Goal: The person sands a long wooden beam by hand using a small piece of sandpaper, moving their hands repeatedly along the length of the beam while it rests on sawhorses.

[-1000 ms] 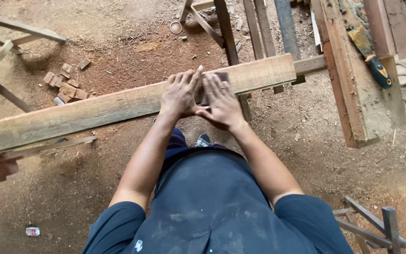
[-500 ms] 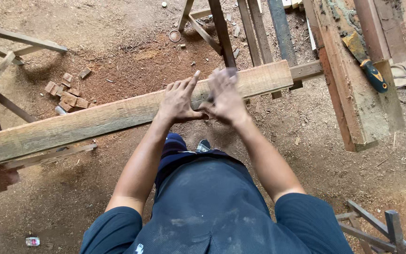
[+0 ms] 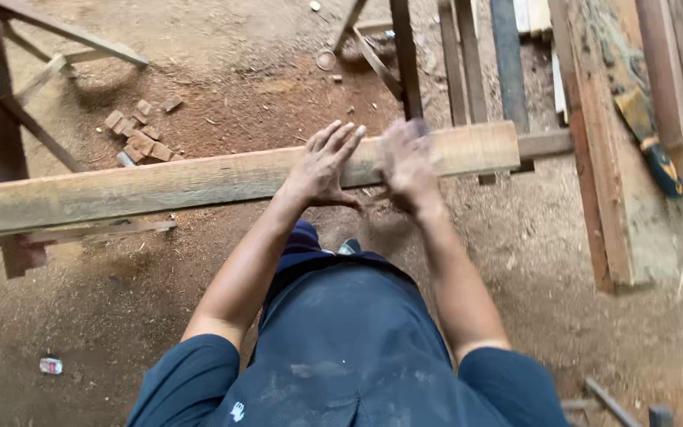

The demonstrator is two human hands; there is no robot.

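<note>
Left hand (image 3: 322,168) lies flat, fingers spread, on long wooden beam (image 3: 199,180); right hand (image 3: 406,162) just beside it, blurred, also open, w/ nothing gripped. Beam runs crosswise above dirt floor (image 3: 199,95), resting on a dark trestle (image 3: 9,158) at left. Handsaw (image 3: 651,134) lies on planks at right.

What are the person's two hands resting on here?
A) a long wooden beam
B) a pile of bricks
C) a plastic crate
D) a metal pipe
A: the left hand lies flat, and the blurred right hand is at it too, on a long wooden beam that runs across above the dirt floor.
</note>
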